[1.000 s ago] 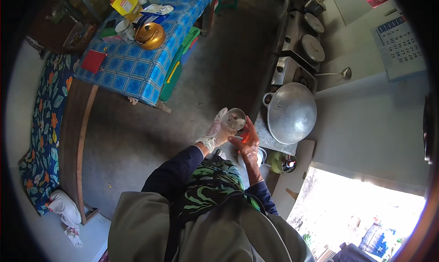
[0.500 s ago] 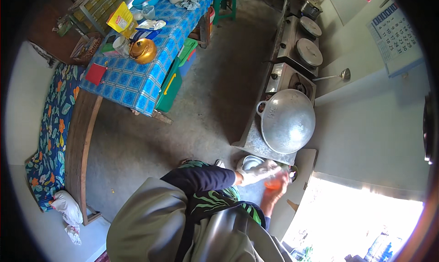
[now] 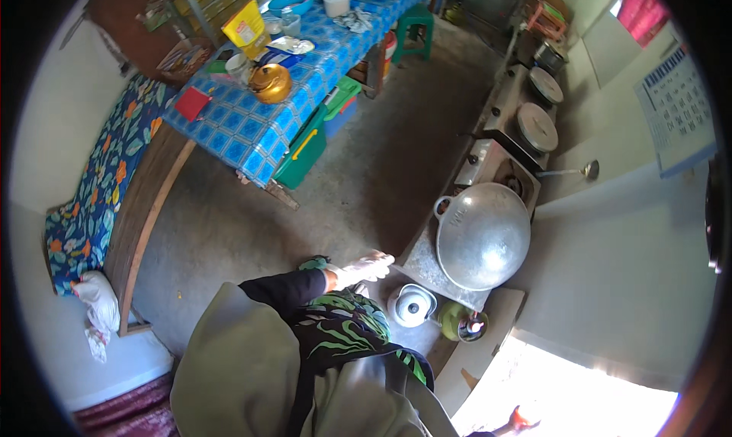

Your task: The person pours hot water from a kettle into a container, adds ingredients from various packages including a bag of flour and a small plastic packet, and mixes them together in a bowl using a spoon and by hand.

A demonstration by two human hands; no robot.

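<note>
My gloved left hand (image 3: pixel 362 269) is held out over the floor left of the stove counter, fingers stretched, with nothing visible in it. It is near the silver kettle (image 3: pixel 412 306) on the floor. My right hand (image 3: pixel 509 425) is at the bottom right edge in the bright glare, gripping a small orange-red object (image 3: pixel 522 418) that is partly washed out. A large metal wok (image 3: pixel 483 236) sits on the stove counter (image 3: pixel 419 259). A green gas cylinder (image 3: pixel 457 324) stands below it, beside the kettle.
A table with a blue checked cloth (image 3: pixel 236 132) holds containers and a gold kettle (image 3: pixel 271 84), with plastic bins (image 3: pixel 301 151) beneath. A wooden bench (image 3: pixel 152 201) runs along the left. Lidded pans (image 3: pixel 537 126) line the farther stove. A bright opening (image 3: pixel 572 391) is at lower right.
Both hands held a clear vessel with something orange-red, then moved down right. Now they have parted: my left hand is empty farther left, my right has carried the orange-red object toward the bright opening.
</note>
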